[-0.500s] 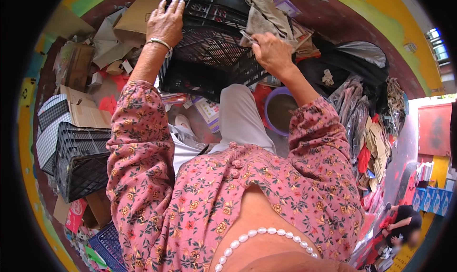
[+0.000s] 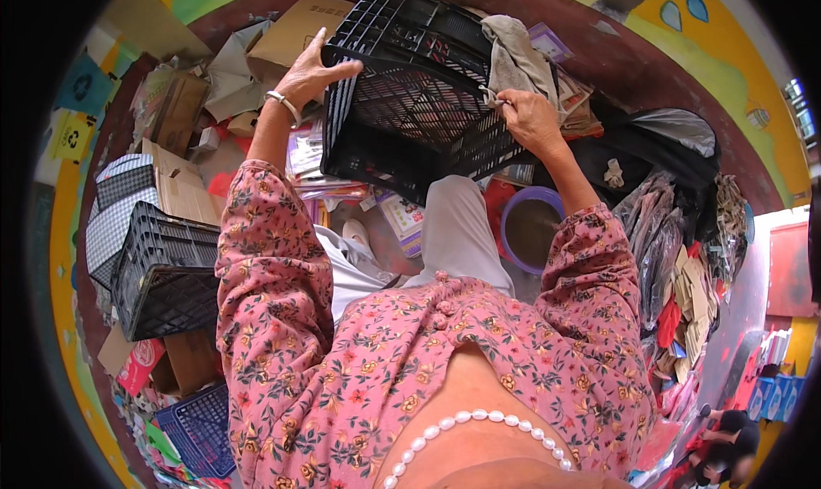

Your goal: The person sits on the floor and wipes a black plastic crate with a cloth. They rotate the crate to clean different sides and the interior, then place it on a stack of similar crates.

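Note:
A black plastic crate is tilted in front of me, its open side towards me and its lower edge by my knee. My left hand grips its upper left corner, thumb over the rim and fingers along the outer side. At the crate's right side, my right hand is closed on a damp-looking grey-beige cloth, which hangs over the edge there. Below my right forearm stands a purple basin with murky water in it.
Another black crate stands at the left, near cardboard boxes and a blue crate. Stacked booklets lie beyond my left forearm. Plastic-wrapped bundles and flattened cardboard line the right. Another person is at the lower right.
My left hand has gone from lying flat on the crate's top to gripping its left corner. Crate, cloth and both hands sit lower and further right in view; the view itself has shifted too.

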